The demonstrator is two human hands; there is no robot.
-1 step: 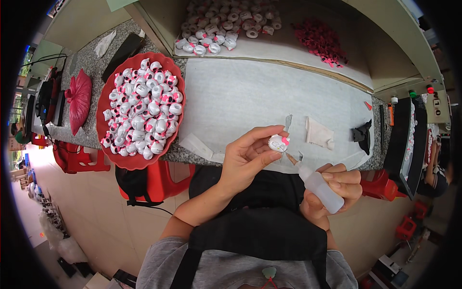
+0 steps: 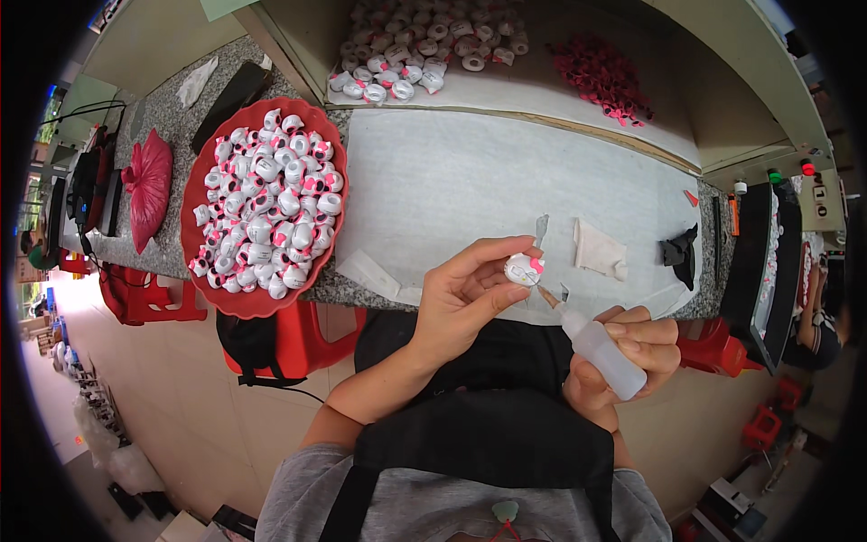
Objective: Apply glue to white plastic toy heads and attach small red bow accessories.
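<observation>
Between the thumb and fingers of my left hand point(image 2: 462, 291) sits a small white cat-head figurine point(image 2: 522, 270) with a pink bow. My right hand point(image 2: 638, 349) is wrapped round a translucent squeeze bottle point(image 2: 600, 351), tilted with its thin tip up against or very close to the figurine; I cannot tell whether they touch. Both hands are over the front edge of a white-papered worktop point(image 2: 452, 172). To the left, a red scalloped tray point(image 2: 191, 185) is heaped with white and pink figurines point(image 2: 266, 199) of the same kind.
A shelf behind the paper holds more white figurines point(image 2: 397, 72) and a pile of small dark pink pieces point(image 2: 601, 77). A folded white cloth point(image 2: 600, 249) and a black scrap point(image 2: 682, 256) lie on the paper. A pink bag point(image 2: 149, 191) is far left; red stools point(image 2: 312, 341) stand below.
</observation>
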